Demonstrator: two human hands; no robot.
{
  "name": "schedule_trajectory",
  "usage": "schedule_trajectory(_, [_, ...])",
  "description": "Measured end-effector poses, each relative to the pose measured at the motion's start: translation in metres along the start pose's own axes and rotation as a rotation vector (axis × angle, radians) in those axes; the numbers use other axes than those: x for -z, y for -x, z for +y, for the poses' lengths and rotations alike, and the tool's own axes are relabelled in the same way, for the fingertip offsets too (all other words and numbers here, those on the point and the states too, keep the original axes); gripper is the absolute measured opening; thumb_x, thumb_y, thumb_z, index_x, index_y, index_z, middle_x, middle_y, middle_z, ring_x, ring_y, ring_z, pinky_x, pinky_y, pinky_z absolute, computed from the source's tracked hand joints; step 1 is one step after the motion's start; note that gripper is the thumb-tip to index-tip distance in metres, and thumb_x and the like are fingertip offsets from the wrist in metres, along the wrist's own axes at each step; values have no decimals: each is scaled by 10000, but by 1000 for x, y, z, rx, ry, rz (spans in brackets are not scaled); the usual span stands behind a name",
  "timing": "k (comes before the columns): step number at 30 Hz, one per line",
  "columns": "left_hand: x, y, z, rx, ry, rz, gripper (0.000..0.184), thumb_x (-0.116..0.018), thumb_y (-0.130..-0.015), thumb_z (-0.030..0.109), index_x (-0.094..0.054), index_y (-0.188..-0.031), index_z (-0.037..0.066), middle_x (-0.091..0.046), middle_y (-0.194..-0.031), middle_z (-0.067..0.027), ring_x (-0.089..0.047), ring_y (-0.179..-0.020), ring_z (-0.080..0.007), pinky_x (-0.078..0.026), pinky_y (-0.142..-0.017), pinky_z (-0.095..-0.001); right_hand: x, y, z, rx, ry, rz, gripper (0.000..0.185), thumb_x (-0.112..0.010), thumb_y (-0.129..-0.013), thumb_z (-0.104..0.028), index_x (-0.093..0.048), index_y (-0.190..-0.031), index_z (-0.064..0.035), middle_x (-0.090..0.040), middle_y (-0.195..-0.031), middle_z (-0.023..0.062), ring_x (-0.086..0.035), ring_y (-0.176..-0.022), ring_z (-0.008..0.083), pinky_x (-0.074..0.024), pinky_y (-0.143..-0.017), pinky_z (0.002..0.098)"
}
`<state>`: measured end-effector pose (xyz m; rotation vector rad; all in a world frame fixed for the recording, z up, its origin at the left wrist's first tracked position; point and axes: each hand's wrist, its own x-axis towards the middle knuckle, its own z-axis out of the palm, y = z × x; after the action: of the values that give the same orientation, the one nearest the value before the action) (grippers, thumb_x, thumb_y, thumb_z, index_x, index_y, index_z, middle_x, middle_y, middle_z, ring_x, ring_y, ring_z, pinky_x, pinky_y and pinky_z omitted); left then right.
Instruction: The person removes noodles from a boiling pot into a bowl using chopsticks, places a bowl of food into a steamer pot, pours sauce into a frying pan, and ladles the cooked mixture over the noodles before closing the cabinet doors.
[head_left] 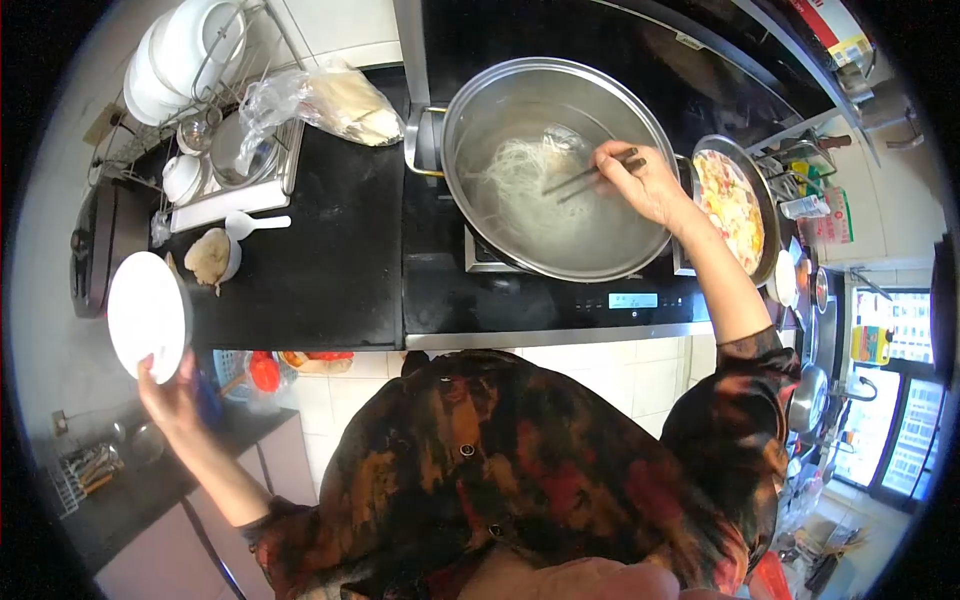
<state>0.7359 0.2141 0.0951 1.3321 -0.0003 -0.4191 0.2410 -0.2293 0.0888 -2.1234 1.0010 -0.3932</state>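
A large steel pot (460, 150) stands on the stove, with thin white noodles (520, 175) in its cloudy water. My right hand (640, 180) is closed on a pair of dark chopsticks (575, 187), whose tips reach in among the noodles. Out at the left, my left hand (170, 395) grips the lower edge of a white bowl (148, 315), thumb on the rim; some fingers are hidden behind it. A pan of red and yellow food (730, 210) sits right of the pot.
On the counter left of the pot are a plastic bag (350, 105), a white spoon (262, 222), a small cup with pale brown food (208, 257) and a rack (290, 160) with white bowls (180, 60). The stove's front edge (560, 338) runs close to my body.
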Motion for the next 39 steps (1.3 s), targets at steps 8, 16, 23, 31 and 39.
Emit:
schedule_trajectory(8, [-36,90,-40,74,-13,4,463,-591,-751,179,-476,-1167,13,-560,-1108,-122,-592,-969,-252,-557,-665,-414,42,1,-26,-49,-6,170,283,-533,-896,-266,-614,-869,4,-639,-672,64,-625,-557,119,-479,-506,252])
schedule_trajectory(16, [-46,81,-47,135,46,-129,503,-587,-765,154,-457,-1218,-23,-553,-1135,-115,-560,-1035,-237,-482,-856,-375,-6,15,-39,103,328,11,324,-534,-856,-229,-611,-982,59,-626,-772,278,-653,-774,352,-510,-734,406])
schedule_trajectory(23, [-54,66,-52,180,71,-180,509,-596,-755,126,-452,-1213,-42,-541,-1153,-130,-536,-1069,-256,-456,-905,-382,7,8,-27,-167,-442,89,342,-524,-921,-269,-585,-931,67,-636,-815,152,-650,-623,201,-538,-518,265])
schedule_trajectory(31, [-84,62,-73,319,79,-227,511,-591,-741,87,-453,-1222,-18,-537,-1153,-127,-533,-1063,-258,-438,-921,-372,2,-55,33,-352,67,433,368,-523,-896,-334,-621,-806,10,-604,-624,64,-564,-497,157,-431,-406,285])
schedule_trajectory(39, [-114,63,-94,434,59,-295,516,-561,-742,56,-438,-1240,-2,-529,-1164,-119,-517,-1082,-246,-417,-946,-368,-34,-60,6,-638,-605,78,302,-458,-896,-198,-527,-967,88,-607,-875,195,-663,-656,266,-579,-557,311])
